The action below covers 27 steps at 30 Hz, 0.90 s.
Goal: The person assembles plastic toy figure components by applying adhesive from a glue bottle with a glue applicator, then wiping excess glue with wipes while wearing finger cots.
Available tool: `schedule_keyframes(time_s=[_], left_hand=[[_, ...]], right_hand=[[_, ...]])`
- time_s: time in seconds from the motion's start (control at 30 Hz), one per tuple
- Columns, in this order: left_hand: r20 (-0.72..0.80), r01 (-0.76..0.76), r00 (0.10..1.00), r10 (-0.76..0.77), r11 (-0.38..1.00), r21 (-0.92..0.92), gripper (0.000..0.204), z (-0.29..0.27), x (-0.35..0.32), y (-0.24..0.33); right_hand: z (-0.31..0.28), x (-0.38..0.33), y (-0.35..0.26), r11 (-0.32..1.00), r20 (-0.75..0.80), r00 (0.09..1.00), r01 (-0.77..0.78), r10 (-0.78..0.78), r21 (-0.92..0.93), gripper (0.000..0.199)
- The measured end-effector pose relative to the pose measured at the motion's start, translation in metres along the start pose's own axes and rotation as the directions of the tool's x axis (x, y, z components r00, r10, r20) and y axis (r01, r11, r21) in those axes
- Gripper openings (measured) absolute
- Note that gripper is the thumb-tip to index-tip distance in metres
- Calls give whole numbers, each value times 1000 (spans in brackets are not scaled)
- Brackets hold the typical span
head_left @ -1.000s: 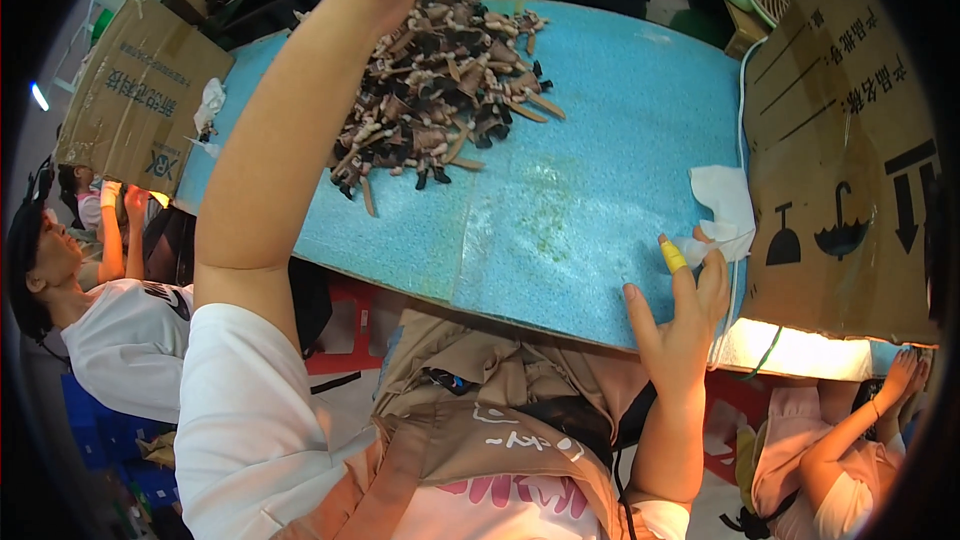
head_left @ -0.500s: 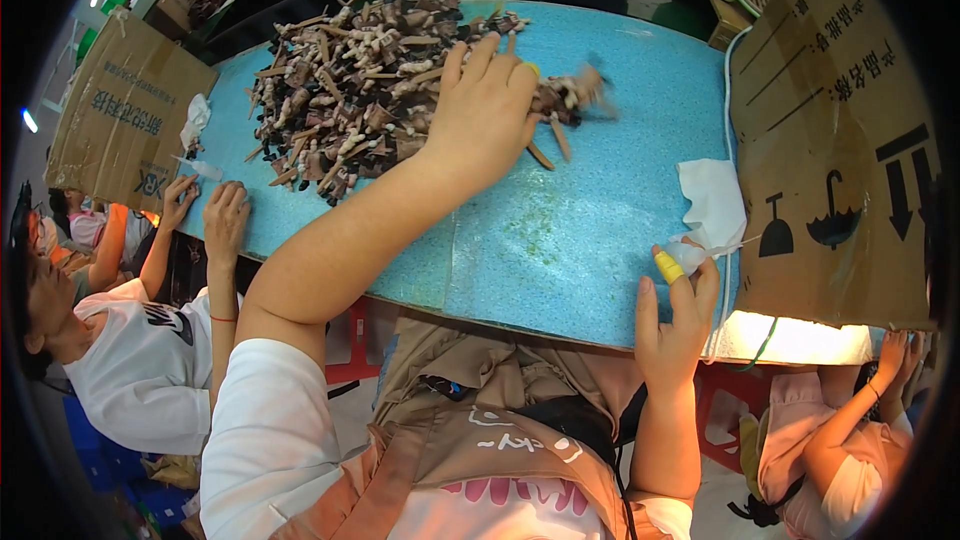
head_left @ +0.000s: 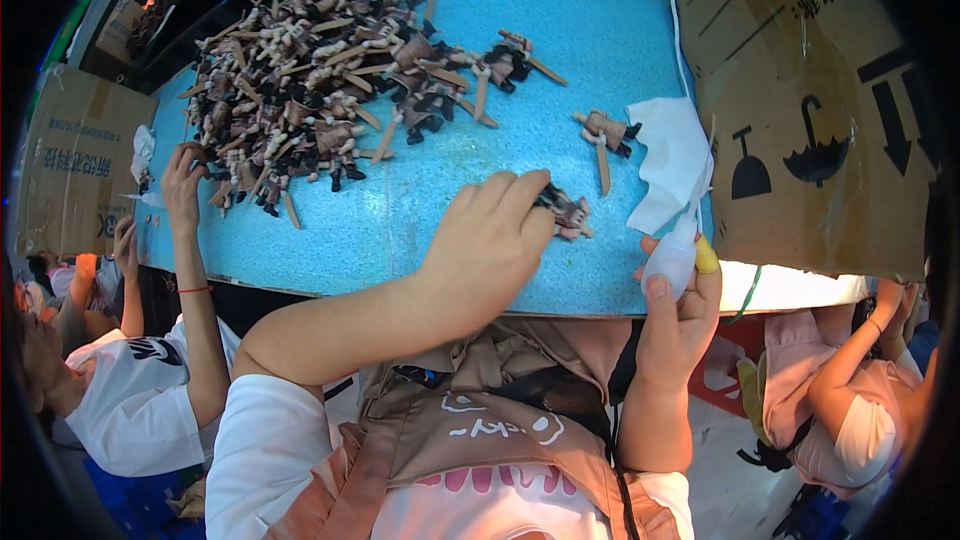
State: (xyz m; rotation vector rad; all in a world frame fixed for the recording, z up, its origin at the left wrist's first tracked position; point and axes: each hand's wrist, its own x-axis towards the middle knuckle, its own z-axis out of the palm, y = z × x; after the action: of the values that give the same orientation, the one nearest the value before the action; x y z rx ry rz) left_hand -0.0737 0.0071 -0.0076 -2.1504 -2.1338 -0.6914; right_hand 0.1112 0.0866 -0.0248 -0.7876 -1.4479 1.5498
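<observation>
My left hand (head_left: 490, 235) is closed at the near middle of the blue tabletop, fingertips on the dark legs of a small figurine (head_left: 570, 216) with a pale brown body. To the right, my right hand (head_left: 685, 300) grips a translucent squeeze bottle (head_left: 672, 258) with a thin nozzle pointing away from me. A yellow cover (head_left: 707, 256) wraps one right finger. Another figurine (head_left: 603, 128), with a flat brown strip sticking out, lies beside a white tissue (head_left: 668, 155). A large heap of similar figurines (head_left: 310, 80) spreads over the far left.
Cardboard boxes stand at the right (head_left: 810, 200) and left (head_left: 70, 155) of the blue table (head_left: 560, 30). A white cable (head_left: 680, 30) runs down the table's right edge. At the left, a co-worker's hand (head_left: 182, 185) touches the heap's side. Another person sits at the right.
My left hand has come from the heap toward me, now with a figurine. A separate figurine now lies beside the tissue. The bottle in my right hand has turned its nozzle away from me.
</observation>
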Motion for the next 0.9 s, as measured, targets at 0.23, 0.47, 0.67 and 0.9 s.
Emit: schedule_keyframes(time_s=[0.23,0.47,0.67,0.9], left_hand=[[47,75,997,-65,966,-248,35,-7,19,5],[529,485,817,-229,769,-416,33,-17,23,14],[380,269,896,-229,-403,-875,34,-2,-7,38],[314,225,932,-179,-393,-892,37,5,-23,43]], right_hand=[[-13,-13,4,909,-34,996,-58,79,413,48],[-27,-27,3,872,45,998,-63,47,485,48],[-8,-44,-20,895,-130,957,290,-261,339,39],[-1,-62,-13,788,-115,799,602,-591,128,31]])
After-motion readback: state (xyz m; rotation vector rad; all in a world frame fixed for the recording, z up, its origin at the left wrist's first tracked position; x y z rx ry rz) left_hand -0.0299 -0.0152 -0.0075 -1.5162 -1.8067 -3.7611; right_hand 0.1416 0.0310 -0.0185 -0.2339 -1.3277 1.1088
